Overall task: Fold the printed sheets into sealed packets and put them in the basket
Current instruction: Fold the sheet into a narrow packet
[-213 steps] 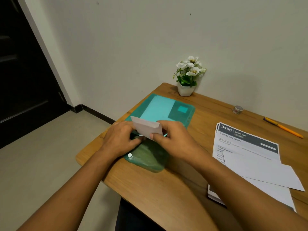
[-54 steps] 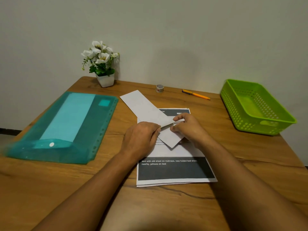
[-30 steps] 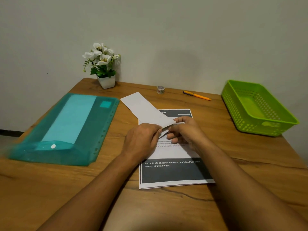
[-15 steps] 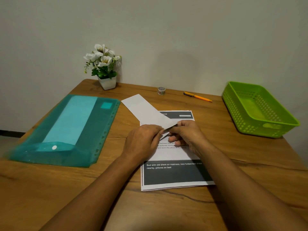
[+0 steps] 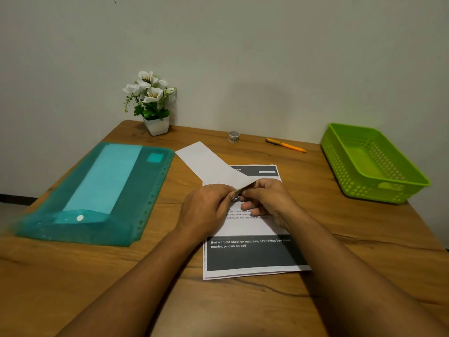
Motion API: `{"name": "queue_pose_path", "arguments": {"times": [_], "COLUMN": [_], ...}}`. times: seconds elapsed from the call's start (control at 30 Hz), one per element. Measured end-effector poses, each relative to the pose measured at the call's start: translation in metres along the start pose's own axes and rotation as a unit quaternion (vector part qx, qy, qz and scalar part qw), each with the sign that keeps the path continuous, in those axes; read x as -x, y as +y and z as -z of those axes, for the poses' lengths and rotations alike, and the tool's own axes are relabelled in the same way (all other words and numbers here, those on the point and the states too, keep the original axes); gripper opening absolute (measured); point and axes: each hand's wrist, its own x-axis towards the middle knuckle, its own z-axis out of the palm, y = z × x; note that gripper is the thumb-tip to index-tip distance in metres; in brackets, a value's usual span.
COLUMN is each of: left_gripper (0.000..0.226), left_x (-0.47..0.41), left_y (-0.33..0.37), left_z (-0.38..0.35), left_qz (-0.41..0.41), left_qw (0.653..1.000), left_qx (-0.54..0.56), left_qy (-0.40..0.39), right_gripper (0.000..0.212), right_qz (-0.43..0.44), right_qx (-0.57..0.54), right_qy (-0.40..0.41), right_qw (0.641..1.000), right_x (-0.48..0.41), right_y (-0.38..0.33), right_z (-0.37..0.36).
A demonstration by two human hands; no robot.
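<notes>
A long white envelope (image 5: 209, 164) lies slanted across the top of a small stack of printed sheets (image 5: 252, 254) in the middle of the wooden table. My left hand (image 5: 206, 210) and my right hand (image 5: 267, 200) meet at the envelope's near end, and both pinch its edge there, lifting it slightly off the stack. The fingertips hide the flap. A lime green perforated basket (image 5: 371, 164) stands at the table's right side, with nothing showing inside it.
A teal plastic folder (image 5: 97, 190) lies at the left. Against the wall stand a white pot of flowers (image 5: 153, 105), a small tape roll (image 5: 233, 136) and an orange pen (image 5: 286, 145). The table's edge (image 5: 422, 215) runs close behind the basket.
Seven seconds ago my hands drew an envelope from the teal folder. In the last second both hands stayed at the envelope's near end, with my right fingers closing in on its edge.
</notes>
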Motion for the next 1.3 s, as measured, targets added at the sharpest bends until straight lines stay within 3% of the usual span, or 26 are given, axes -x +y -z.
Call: {"name": "queue_pose_path", "arguments": {"times": [0.4, 0.57, 0.7, 0.8, 0.93, 1.07, 1.13, 1.3], "left_gripper": [0.040, 0.029, 0.040, 0.047, 0.017, 0.011, 0.011, 0.013], "left_x": [0.000, -0.012, -0.053, -0.086, -0.109, -0.114, -0.116, -0.121], "left_y": [-0.001, -0.005, 0.014, 0.033, 0.048, 0.055, 0.059, 0.068], "left_z": [0.001, 0.018, 0.057, 0.089, 0.117, 0.129, 0.131, 0.135], "left_qz": [0.005, 0.017, -0.014, -0.045, -0.064, -0.020, -0.013, -0.015], "left_qw": [0.999, 0.996, 0.988, 0.985, 0.974, 0.955, 0.943, 0.926], "left_qx": [0.038, 0.072, 0.054, 0.068, 0.119, 0.223, 0.265, 0.324], "left_qy": [-0.002, 0.058, 0.141, 0.151, 0.182, 0.193, 0.200, 0.194], "right_gripper": [0.013, 0.017, 0.011, 0.014, 0.017, 0.027, 0.029, 0.011], "right_qz": [0.043, 0.206, 0.341, 0.417, 0.474, 0.449, 0.433, 0.447], "right_qx": [0.019, 0.085, 0.155, 0.200, 0.177, 0.040, 0.039, 0.033], "right_qy": [0.050, 0.123, 0.143, 0.120, 0.099, 0.100, 0.097, 0.098], "right_qw": [0.998, 0.967, 0.916, 0.879, 0.857, 0.887, 0.895, 0.889], "right_x": [0.005, 0.021, 0.031, 0.047, 0.062, 0.067, 0.065, 0.063], "right_y": [-0.002, -0.039, -0.089, -0.126, -0.158, -0.172, -0.171, -0.172], "right_z": [-0.009, 0.004, 0.015, 0.016, 0.017, 0.031, 0.038, 0.042]}}
